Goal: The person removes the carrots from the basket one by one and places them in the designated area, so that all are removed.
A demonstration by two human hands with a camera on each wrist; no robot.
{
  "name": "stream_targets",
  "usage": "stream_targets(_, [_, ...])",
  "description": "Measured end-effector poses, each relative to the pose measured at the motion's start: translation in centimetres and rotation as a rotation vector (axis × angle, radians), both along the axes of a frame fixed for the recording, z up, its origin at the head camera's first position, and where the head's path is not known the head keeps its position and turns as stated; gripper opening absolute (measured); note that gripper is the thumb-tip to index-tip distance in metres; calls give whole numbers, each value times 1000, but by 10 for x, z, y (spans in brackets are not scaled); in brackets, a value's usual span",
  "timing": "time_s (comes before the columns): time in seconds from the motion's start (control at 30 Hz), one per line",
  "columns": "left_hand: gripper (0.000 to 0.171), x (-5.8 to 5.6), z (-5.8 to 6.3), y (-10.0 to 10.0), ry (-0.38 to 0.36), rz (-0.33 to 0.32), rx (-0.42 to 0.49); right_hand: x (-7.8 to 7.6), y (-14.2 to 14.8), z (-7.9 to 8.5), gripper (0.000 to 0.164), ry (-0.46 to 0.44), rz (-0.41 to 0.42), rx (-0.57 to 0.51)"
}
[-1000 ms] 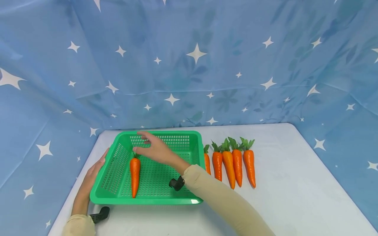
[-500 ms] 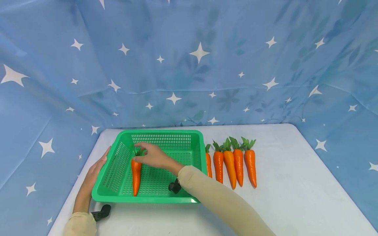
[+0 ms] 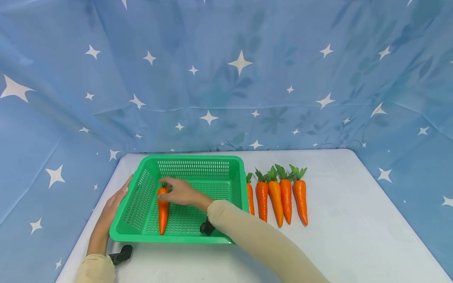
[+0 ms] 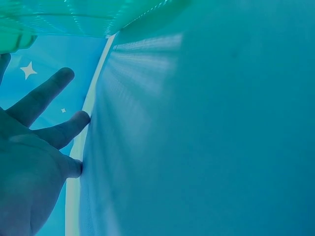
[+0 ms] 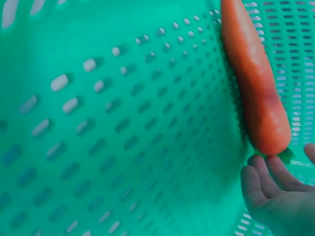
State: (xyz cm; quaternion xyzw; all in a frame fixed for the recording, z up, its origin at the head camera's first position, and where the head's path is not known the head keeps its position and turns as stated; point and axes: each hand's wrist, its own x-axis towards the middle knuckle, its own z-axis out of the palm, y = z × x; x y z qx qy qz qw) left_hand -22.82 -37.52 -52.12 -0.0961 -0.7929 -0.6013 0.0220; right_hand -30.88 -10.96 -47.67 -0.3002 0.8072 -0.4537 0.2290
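A green plastic basket sits on the left part of the white table, with one orange carrot lying inside near its left wall. My right hand reaches into the basket at the leafy end of that carrot. In the right wrist view, the fingertips are at the top of the carrot, while the thumb stands apart from it. Along the basket's outer left side is my left hand. The left wrist view shows its fingers spread and straight below the basket's rim.
Several carrots with green tops lie in a row on the table, right of the basket. The leftmost is partly hidden by the basket. Blue star-patterned cloth surrounds the table at the back and sides.
My right hand has come down and nearer to the carrot's leafy end inside the basket. The left hand stays at the basket's left side, and the carrots in the row have not moved.
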Motion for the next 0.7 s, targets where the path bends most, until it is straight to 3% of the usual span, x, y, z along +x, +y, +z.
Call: stream_targets(0.7, [55, -1, -2, -1, 5, 9, -6, -3, -11, -18, 58, 19, 49, 4])
